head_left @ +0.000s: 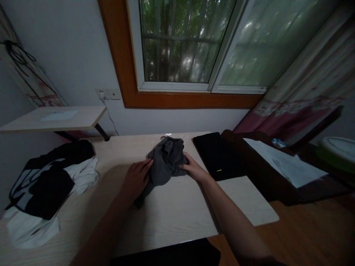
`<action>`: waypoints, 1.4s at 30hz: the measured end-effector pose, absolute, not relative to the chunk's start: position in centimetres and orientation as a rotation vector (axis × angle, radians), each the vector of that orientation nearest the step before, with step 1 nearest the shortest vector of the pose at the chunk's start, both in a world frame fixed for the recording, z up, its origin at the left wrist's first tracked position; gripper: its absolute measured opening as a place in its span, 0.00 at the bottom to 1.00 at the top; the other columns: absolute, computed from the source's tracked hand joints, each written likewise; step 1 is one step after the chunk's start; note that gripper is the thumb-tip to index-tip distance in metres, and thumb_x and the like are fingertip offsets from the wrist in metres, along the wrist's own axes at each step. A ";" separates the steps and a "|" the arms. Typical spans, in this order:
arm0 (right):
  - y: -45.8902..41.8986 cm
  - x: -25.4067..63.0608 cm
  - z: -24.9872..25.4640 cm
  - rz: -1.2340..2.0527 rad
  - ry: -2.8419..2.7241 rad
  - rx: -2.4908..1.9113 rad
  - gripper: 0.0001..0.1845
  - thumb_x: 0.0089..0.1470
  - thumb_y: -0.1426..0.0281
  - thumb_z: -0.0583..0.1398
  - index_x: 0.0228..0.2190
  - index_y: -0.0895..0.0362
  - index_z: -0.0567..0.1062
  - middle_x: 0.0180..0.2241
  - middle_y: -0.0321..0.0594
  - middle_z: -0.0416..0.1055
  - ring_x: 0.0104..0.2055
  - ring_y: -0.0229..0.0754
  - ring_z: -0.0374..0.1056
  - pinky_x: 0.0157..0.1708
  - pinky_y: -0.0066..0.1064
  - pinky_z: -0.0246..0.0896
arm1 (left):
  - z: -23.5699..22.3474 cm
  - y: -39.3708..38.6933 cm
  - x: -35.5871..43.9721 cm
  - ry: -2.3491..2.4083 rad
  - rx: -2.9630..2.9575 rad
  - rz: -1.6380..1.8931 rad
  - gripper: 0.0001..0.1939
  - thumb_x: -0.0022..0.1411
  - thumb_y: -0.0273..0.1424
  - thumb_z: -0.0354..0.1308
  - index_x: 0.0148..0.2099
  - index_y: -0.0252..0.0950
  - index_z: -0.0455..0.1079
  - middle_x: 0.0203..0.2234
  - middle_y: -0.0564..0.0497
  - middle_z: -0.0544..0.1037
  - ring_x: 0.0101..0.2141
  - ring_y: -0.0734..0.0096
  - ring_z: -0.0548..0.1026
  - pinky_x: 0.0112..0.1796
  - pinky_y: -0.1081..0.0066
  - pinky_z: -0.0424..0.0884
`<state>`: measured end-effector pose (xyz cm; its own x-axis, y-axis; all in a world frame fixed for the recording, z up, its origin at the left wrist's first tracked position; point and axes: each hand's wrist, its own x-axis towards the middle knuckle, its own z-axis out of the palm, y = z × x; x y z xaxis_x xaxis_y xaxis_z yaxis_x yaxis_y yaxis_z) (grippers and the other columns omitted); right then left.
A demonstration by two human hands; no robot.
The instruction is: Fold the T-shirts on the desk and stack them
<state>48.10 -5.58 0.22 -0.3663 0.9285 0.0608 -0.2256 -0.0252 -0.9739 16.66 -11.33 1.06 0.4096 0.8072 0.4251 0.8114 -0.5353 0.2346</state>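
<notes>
"What's on your feed?"
"I have a crumpled dark grey garment (165,162) on the table (177,218), near the middle of its far edge."
"And the hands?"
"My view shows the right hand (193,169) pinching the garment's right side. The left hand (136,179) rests against its left side; I can't tell whether it's gripping. A flat black item (219,155) lies by the far right corner."
</notes>
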 end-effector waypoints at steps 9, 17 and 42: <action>-5.4 50.7 -1.0 1.871 -0.994 -0.746 0.16 0.46 0.66 0.69 0.39 0.56 0.79 0.37 0.40 0.83 0.40 0.49 0.80 0.45 0.40 0.75 | 1.7 -10.8 15.0 -1.616 -2.268 -0.924 0.17 0.69 0.28 0.52 0.57 0.41 0.73 0.50 0.43 0.78 0.50 0.53 0.72 0.54 0.52 0.68; -5.3 50.2 -0.1 1.683 -0.831 -0.728 0.14 0.52 0.62 0.67 0.41 0.51 0.77 0.38 0.41 0.83 0.49 0.54 0.78 0.51 0.48 0.74 | 2.7 -13.1 17.6 -1.270 -2.479 -0.989 0.05 0.67 0.34 0.56 0.37 0.41 0.70 0.28 0.48 0.74 0.33 0.60 0.71 0.37 0.61 0.71; -3.5 51.3 -0.8 1.175 -0.499 -0.789 0.11 0.49 0.64 0.64 0.25 0.51 0.66 0.20 0.25 0.69 0.19 0.33 0.65 0.18 0.23 0.61 | 1.4 -11.2 15.3 -2.129 -1.989 -1.719 0.06 0.69 0.36 0.52 0.44 0.42 0.66 0.31 0.53 0.73 0.32 0.63 0.73 0.35 0.65 0.67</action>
<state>51.29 -3.54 -0.83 0.3269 0.9437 -0.0513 -0.6189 0.1727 -0.7662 15.26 -11.24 1.44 -0.2897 0.8507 0.4386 0.6081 -0.1903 0.7707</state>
